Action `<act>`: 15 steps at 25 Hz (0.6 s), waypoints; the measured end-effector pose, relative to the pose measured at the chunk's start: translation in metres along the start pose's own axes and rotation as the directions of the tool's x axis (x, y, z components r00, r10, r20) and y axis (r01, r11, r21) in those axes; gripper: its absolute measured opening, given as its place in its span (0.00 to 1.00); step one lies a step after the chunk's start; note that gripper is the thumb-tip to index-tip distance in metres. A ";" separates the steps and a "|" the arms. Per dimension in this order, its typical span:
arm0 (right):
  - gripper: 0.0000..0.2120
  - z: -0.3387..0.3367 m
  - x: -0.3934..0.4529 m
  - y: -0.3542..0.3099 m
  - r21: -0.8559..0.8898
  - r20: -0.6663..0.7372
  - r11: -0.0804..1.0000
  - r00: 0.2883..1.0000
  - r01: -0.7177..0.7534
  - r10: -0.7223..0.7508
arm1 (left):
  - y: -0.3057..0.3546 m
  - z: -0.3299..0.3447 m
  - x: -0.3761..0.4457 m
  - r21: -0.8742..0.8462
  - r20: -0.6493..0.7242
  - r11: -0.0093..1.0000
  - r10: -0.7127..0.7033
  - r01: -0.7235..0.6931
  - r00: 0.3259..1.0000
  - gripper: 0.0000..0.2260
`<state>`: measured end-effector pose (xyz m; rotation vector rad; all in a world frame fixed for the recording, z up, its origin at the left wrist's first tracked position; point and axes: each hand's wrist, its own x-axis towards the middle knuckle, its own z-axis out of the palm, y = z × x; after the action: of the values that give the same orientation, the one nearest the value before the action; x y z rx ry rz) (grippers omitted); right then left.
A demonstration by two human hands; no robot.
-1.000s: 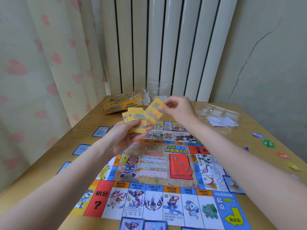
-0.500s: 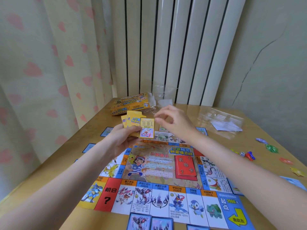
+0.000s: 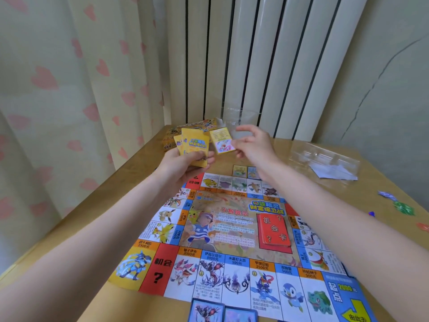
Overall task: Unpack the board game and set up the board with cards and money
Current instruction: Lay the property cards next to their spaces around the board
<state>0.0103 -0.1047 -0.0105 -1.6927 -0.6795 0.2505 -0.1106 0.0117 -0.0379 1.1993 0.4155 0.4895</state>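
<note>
A colourful game board (image 3: 234,231) lies flat on the wooden table (image 3: 88,259). A red card stack (image 3: 274,230) sits on its centre. My left hand (image 3: 183,162) grips a fanned stack of yellow cards (image 3: 193,145) above the board's far left corner. My right hand (image 3: 254,145) pinches a single yellow card (image 3: 222,140), face toward me, just right of the stack. Two blue cards (image 3: 222,312) lie at the board's near edge, and two more cards (image 3: 246,171) lie at its far edge.
The yellow game box (image 3: 169,138) lies at the back by the curtain. A clear plastic tray (image 3: 325,162) with white paper is at back right. Small coloured game pieces (image 3: 402,206) are scattered along the right side. A clear plastic bag (image 3: 239,119) stands against the radiator.
My right hand has drawn one yellow card off the stack and turned it face toward me, a little to the right. The view has tilted; both hands sit higher above the board.
</note>
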 end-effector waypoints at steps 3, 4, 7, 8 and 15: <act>0.09 -0.001 0.002 0.004 -0.046 0.040 0.999 0.999 -0.001 0.003 | 0.007 -0.017 0.006 0.033 -0.018 0.999 0.000 0.000 1.000 0.08; 0.09 0.001 0.000 0.006 -0.069 0.069 0.998 0.998 0.016 -0.011 | 0.010 -0.024 0.007 0.059 -0.013 0.998 -0.006 0.007 1.000 0.09; 0.10 0.008 -0.006 0.006 -0.117 0.162 0.989 0.985 0.086 -0.066 | 0.017 -0.037 0.005 0.161 0.019 0.986 -0.036 0.033 0.999 0.08; 0.10 0.012 -0.007 0.005 -0.147 0.195 0.983 0.978 0.110 -0.081 | 0.019 -0.037 0.003 0.185 0.026 0.982 -0.044 0.038 0.999 0.07; 0.06 0.031 -0.020 -0.004 -0.105 0.247 0.985 0.963 0.135 -0.105 | 0.026 -0.040 -0.016 0.330 -0.014 0.943 -0.025 0.028 1.000 0.03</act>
<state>-0.0230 -0.0896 -0.0183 -1.7442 -0.9922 0.3381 -0.1489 0.0409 -0.0251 1.5140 0.5367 0.4117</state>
